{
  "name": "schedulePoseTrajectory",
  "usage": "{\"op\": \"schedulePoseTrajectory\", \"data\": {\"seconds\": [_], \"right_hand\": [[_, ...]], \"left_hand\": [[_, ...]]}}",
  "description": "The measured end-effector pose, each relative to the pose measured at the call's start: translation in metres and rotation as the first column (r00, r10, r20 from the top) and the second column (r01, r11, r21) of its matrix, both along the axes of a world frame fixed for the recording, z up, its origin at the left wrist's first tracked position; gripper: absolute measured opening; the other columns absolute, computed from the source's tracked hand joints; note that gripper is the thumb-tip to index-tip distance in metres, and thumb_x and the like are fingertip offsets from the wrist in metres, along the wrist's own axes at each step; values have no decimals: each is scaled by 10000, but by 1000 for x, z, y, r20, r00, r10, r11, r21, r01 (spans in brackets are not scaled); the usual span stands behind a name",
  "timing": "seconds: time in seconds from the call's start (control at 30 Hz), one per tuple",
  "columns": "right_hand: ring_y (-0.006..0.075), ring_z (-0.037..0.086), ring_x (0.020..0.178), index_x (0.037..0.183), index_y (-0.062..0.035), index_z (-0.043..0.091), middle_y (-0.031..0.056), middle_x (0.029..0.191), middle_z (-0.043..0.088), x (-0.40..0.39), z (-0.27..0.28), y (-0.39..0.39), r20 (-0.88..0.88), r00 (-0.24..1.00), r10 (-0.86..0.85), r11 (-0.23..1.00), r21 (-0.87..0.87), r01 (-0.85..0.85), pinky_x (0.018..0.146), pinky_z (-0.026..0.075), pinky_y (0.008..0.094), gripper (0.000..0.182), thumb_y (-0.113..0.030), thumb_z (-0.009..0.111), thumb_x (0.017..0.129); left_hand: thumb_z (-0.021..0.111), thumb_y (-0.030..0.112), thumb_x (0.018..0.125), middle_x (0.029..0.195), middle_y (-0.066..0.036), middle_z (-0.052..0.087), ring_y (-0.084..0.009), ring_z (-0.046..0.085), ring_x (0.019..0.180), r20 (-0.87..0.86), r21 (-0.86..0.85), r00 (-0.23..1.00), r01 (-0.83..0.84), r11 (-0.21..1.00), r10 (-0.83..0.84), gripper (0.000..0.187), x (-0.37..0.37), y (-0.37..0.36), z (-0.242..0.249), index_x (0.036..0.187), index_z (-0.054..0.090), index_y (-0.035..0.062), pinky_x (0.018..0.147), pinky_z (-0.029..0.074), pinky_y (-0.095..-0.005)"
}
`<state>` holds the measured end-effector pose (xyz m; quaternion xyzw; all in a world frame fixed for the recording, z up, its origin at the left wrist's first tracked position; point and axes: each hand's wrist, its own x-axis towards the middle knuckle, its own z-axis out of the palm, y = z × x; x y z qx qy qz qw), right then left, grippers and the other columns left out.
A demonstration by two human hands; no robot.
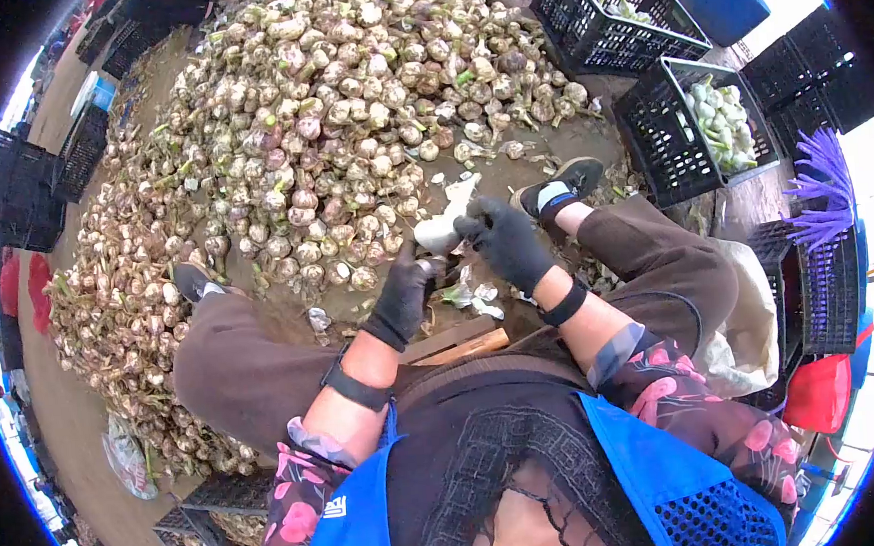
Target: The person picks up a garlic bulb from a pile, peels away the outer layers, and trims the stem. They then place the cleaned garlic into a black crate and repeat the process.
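Observation:
Both of my hands wear dark gloves and meet in front of me over the floor. My left hand (pixel 405 293) is closed around the lower side of a white garlic bulb (pixel 438 237). On the bulb's right side, the bent fingers of my right hand (pixel 503 239) pinch at its skin. A pale piece of peel (pixel 460 191) stands up from the bulb between the hands. Just below them, loose white peelings (pixel 479 300) lie on the ground. A large heap of unpeeled garlic (pixel 347 108) rises beyond my hands.
A black crate (pixel 662 149) holding pale peeled garlic (pixel 723 125) stands at the right, with another black crate (pixel 583 39) behind it. My shoes (pixel 579 176) flank the work spot. Purple strips (pixel 822 189) and a red object (pixel 817 395) are at far right; a wooden piece (pixel 467 347) lies near my lap.

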<state>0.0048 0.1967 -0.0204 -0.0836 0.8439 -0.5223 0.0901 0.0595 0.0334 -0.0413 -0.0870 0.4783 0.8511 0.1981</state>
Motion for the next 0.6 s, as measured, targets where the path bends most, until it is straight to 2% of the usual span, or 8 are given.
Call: {"op": "schedulePoseTrajectory", "data": {"seconds": [0.07,0.17,0.23,0.3,0.37,0.47,0.57,0.6], "right_hand": [[239,577,683,847,-36,580,139,765,596,3,-26,-2,-109,991,75,997,14,-74,637,452,340,195,-226,623,847],[269,576,694,872,-30,578,162,803,613,3,-7,-3,-55,991,125,990,76,-121,651,459,343,200,-226,609,850],[155,507,631,898,5,583,71,689,571,-10,-22,8,242,966,91,982,-184,-46,597,439,288,178,-171,602,878],[220,560,654,915,11,580,134,733,610,-25,-60,21,265,964,-30,998,-36,41,618,459,329,143,-122,586,862],[286,610,754,994,2,573,168,843,640,-35,-97,43,-101,994,46,830,557,19,685,488,368,176,-58,563,829],[304,620,883,1091,-11,550,164,950,643,-30,-51,49,117,969,218,605,763,-228,759,497,373,296,0,537,795],[282,596,990,1187,-15,525,155,1045,628,-34,-62,53,-94,832,546,647,679,-348,863,470,349,368,-64,574,826],[259,582,1023,1211,-24,520,145,1079,621,-20,-61,35,-100,913,396,892,278,-356,888,453,336,386,-98,588,839]], "left_hand": [[437,69,793,1129,-87,518,-163,558,982,-212,-510,976,-143,848,36,479,2,2,-27,1267,380,24,881,466,-322],[465,-21,756,1066,-106,574,-137,574,889,-205,-525,979,-125,842,17,513,0,-4,-43,1263,408,35,747,482,-258],[474,15,796,1026,-99,581,-139,572,853,-78,-340,997,1,941,-29,450,2,-9,-14,1244,427,26,715,486,-283],[459,93,862,977,-92,587,-156,561,828,133,754,965,50,655,-227,355,10,-16,-36,1208,460,15,720,480,-298],[430,180,911,912,-77,580,-170,555,785,97,455,987,73,888,-131,313,16,-8,-2,1165,483,4,690,481,-314],[447,168,880,890,-71,573,-169,556,772,175,489,980,-2,872,-96,281,15,-10,-16,1084,537,-3,670,474,-307],[446,224,897,839,-29,557,-144,509,696,-22,158,996,87,984,-85,322,6,-8,-54,1129,544,24,656,452,-304],[434,185,892,863,-32,567,-138,535,720,-107,-212,986,104,972,-129,328,3,3,-15,1156,526,14,685,467,-306]]}}
